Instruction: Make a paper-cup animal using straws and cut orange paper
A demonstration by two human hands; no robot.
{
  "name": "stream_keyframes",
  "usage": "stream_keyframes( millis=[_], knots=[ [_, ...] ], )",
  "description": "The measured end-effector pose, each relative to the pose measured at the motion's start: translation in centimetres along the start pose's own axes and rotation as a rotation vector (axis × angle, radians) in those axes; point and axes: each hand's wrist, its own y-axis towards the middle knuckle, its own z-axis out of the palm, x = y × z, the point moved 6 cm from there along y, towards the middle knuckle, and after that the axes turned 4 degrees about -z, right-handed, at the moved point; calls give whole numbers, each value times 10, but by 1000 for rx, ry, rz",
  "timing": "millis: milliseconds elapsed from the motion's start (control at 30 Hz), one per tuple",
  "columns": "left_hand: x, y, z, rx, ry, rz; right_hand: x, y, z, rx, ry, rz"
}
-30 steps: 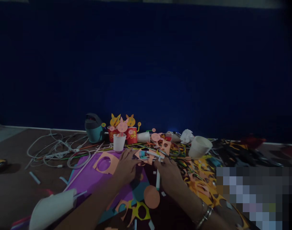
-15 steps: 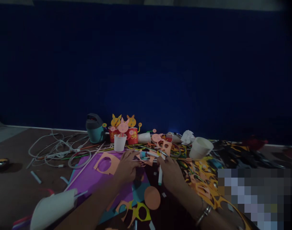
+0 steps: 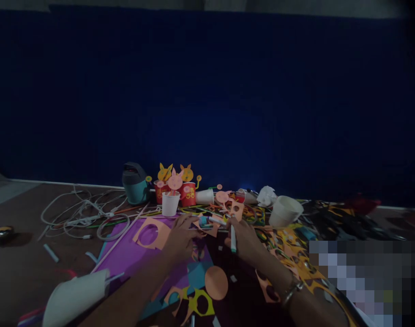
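My right hand [image 3: 246, 240] is closed around a white marker [image 3: 233, 239] with a teal end, which points down toward me. My left hand [image 3: 182, 236] lies over the edge of a purple sheet [image 3: 120, 250], fingers stretched and apart. By its fingertips is a light-blue piece [image 3: 203, 221], and a second white marker [image 3: 217, 220] lies between the hands. Orange paper scraps sit under and around these. An orange paper disc [image 3: 216, 282] rests nearer to me, next to a yellow cut-out [image 3: 203, 302].
Paper cups [image 3: 171, 203] carrying paper animal faces stand at the back. A teal canister [image 3: 135, 184] and tangled white cables [image 3: 86, 218] are to the left. A large white cup [image 3: 77, 295] lies front left; another cup [image 3: 285, 211] and yellow scraps [image 3: 285, 250] are right.
The right hand has shifted slightly, and its marker has moved a little right and up. An orange cut-out scrap now shows beside the right forearm. The left hand is nearly still.
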Motion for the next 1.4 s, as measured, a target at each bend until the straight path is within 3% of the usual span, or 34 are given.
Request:
stream_keyframes(
  millis=[133, 233, 400, 500, 633, 767, 867, 967, 1200, 1400],
  knots=[
    [-2, 0, -1, 22, 6, -12, 7, 0, 0, 8, 181, -29],
    [-6, -1, -4, 38, 8, -11, 20, -2, 2, 16, 441, -47],
    [-13, -1, -11, 6, -25, -8, 42, -7, 15, -40, 791, 49],
    [-15, -1, -12, -7, -41, 1, 47, -10, 24, -115, 787, 49],
    [-14, -1, -11, -9, -44, 1, 42, -12, 39, -138, 620, 21],
    [-15, -1, -12, 2, -58, 13, 39, -13, 37, -246, 477, -30],
    [-16, -1, -11, 40, -80, 11, 38, -15, 29, -308, 614, 0],
    [-14, -1, -10, 64, -98, 8, 37, -15, 29, -260, 848, 54],
    [-7, 0, -5, 89, -83, -26, 30, -12, 54, -159, 1136, 178],
    [-5, 1, -2, 114, -81, -36, 30, -9, 57, -166, 983, 164]
  ],
)
